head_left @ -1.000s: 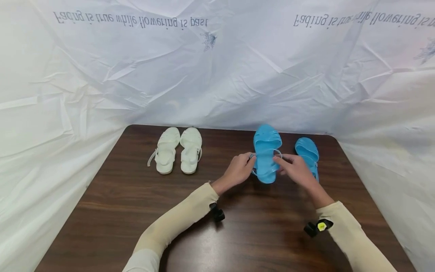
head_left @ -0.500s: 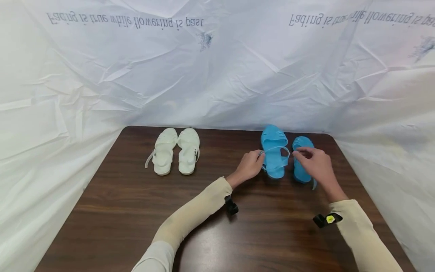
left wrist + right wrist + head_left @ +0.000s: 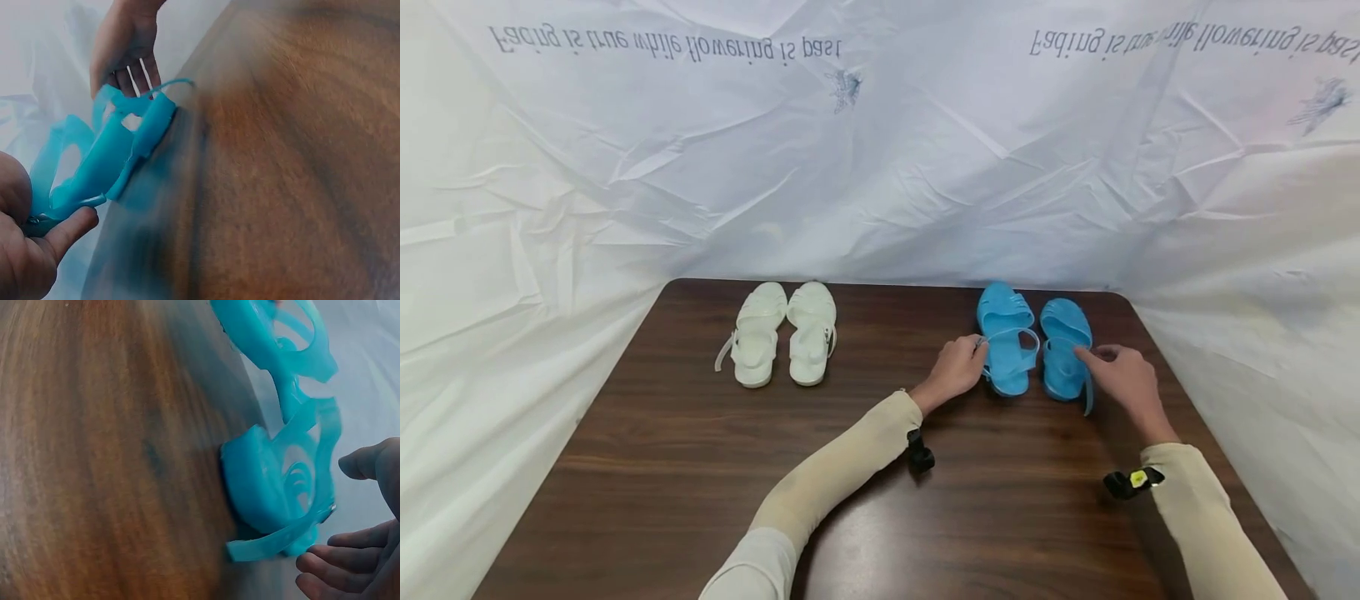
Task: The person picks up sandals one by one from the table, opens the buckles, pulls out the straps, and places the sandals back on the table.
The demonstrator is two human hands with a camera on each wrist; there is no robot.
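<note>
Two blue sandals stand side by side at the back right, toes toward the far edge. My left hand (image 3: 958, 367) pinches the ankle strap of the left blue sandal (image 3: 1009, 358) on its outer side, near the buckle. In the left wrist view, thumb and finger close round that strap. Just right of the right blue sandal (image 3: 253, 481) is my right hand (image 3: 1123, 379). Its thumb and fingers (image 3: 350, 540) are spread apart and relaxed, with nothing between them. The loose strap end (image 3: 256, 548) of this sandal sticks out toward the front.
A pair of white sandals, the left one (image 3: 756, 337) and the right one (image 3: 812, 333), stands at the back left of the dark wooden table (image 3: 700, 467). White printed sheeting (image 3: 917, 183) hangs behind the table and along its sides.
The left blue sandal, earlier raised between both hands, came down to the right, beside the other. My right hand let go of it and moved right, past the right sandal. The left hand followed rightward.
</note>
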